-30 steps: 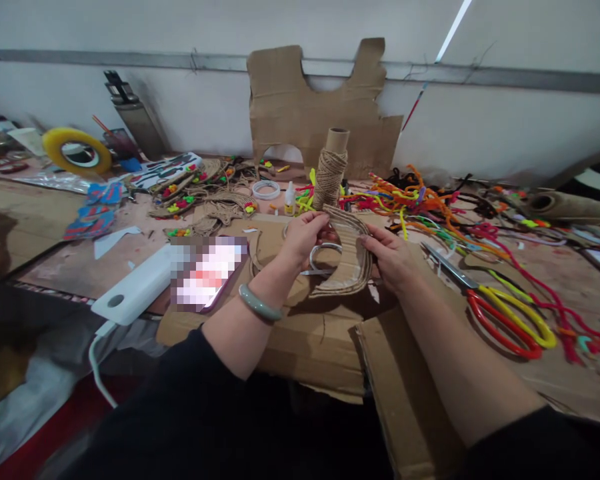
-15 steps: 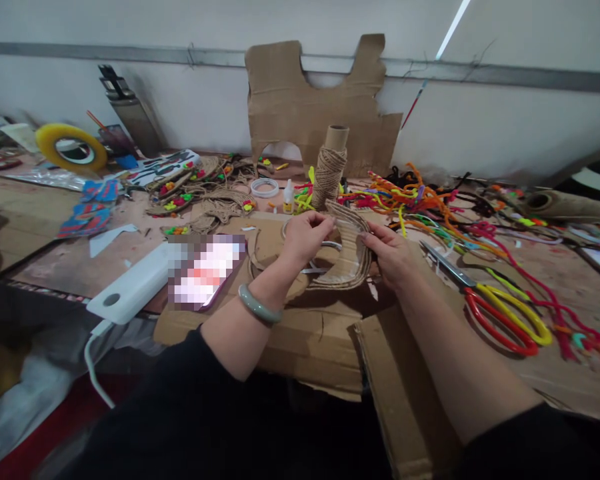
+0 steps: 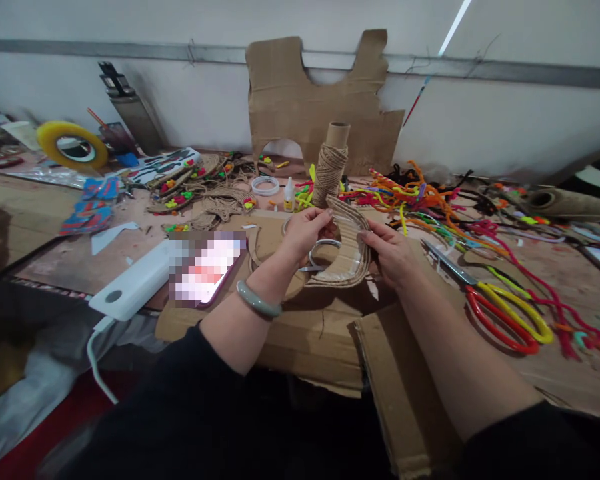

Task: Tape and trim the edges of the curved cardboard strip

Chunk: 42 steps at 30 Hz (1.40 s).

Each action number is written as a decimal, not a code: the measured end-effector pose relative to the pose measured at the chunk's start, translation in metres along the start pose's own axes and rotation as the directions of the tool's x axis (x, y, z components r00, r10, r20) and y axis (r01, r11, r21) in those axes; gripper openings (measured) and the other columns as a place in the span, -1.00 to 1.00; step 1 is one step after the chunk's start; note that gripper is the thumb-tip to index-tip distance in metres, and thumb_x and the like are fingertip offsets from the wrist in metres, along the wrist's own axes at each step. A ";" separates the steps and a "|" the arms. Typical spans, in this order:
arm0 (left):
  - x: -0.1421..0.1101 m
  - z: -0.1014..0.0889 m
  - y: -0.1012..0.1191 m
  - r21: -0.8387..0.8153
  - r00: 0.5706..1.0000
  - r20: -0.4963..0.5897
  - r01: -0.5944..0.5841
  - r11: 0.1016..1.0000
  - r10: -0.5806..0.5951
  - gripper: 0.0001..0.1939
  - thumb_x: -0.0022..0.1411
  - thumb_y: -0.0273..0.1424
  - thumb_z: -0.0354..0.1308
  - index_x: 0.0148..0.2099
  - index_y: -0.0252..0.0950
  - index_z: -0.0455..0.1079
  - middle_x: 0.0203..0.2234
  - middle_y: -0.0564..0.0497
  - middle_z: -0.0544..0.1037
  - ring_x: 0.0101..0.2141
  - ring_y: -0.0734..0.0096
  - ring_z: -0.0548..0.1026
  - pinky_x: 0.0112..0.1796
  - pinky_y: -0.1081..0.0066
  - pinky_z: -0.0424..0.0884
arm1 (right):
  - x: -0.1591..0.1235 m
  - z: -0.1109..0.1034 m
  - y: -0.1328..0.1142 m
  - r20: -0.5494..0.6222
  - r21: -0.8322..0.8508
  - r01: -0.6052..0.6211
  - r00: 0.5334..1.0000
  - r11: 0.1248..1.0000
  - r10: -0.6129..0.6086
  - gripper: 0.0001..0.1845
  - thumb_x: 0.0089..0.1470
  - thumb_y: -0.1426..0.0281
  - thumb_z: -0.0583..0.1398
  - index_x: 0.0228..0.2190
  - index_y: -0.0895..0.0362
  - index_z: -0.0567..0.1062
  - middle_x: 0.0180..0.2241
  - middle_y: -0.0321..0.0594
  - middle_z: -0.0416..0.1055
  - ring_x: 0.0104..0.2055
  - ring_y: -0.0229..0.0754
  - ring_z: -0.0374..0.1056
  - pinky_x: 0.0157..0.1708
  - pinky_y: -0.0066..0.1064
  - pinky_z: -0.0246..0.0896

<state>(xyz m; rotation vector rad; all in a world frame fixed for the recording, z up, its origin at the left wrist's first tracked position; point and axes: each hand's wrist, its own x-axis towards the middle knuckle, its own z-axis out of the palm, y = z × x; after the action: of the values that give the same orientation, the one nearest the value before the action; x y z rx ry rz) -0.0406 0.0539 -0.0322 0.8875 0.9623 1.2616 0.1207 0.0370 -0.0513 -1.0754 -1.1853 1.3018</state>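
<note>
Both hands hold a curved cardboard piece edged with jute twine, lifted a little above a flat cardboard sheet. My left hand, with a green bangle on the wrist, pinches the piece's top end. My right hand grips its right edge with fingers closed. A spool of jute twine stands upright just behind the hands. A roll of clear tape lies under the piece, partly hidden.
Red and yellow scissors lie right of my right arm, with a tangle of coloured pipe cleaners behind. A phone and white power bank lie left. Yellow tape roll, glue bottle, cut cardboard against the wall.
The hands have shifted the cardboard piece slightly; the left fingers sit a little higher on its top end. The view has tilted a little. Nothing was let go.
</note>
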 end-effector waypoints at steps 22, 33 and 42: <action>-0.007 -0.007 -0.012 0.646 0.780 0.156 -0.545 0.534 0.607 -0.88 0.12 -0.42 0.15 -0.46 -0.23 0.44 -0.50 0.02 0.50 -0.42 0.43 0.37 -0.28 0.43 0.24 | 0.004 -0.003 0.005 -0.047 -0.154 0.088 0.994 0.984 -0.096 -0.68 -0.21 0.25 0.27 -0.30 0.03 0.55 -0.38 -0.35 0.53 -0.40 -0.22 0.40 -0.35 -0.36 0.32; -0.008 -0.005 -0.011 0.576 0.762 0.138 -0.581 0.575 0.633 -0.88 0.14 -0.41 0.16 -0.43 -0.24 0.46 -0.50 0.03 0.49 -0.42 0.44 0.37 -0.28 0.45 0.25 | 0.001 0.000 0.003 -0.030 -0.102 0.037 0.999 0.994 -0.041 -0.68 -0.24 0.24 0.31 -0.33 0.04 0.55 -0.40 -0.33 0.53 -0.41 -0.22 0.41 -0.38 -0.37 0.34; -0.003 -0.007 -0.009 0.587 0.826 0.043 -0.476 0.654 0.562 -0.84 0.12 -0.44 0.16 -0.51 -0.25 0.41 -0.59 0.08 0.41 -0.47 0.46 0.32 -0.34 0.46 0.20 | 0.001 -0.003 0.003 -0.007 -0.082 0.065 0.998 0.994 -0.066 -0.68 -0.23 0.25 0.32 -0.32 0.03 0.56 -0.31 -0.29 0.56 -0.31 -0.15 0.47 -0.28 -0.30 0.40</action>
<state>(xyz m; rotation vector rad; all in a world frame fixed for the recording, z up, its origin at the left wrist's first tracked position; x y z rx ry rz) -0.0441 0.0503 -0.0433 1.6702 1.2957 1.5591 0.1231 0.0385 -0.0547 -1.0909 -1.2658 1.2053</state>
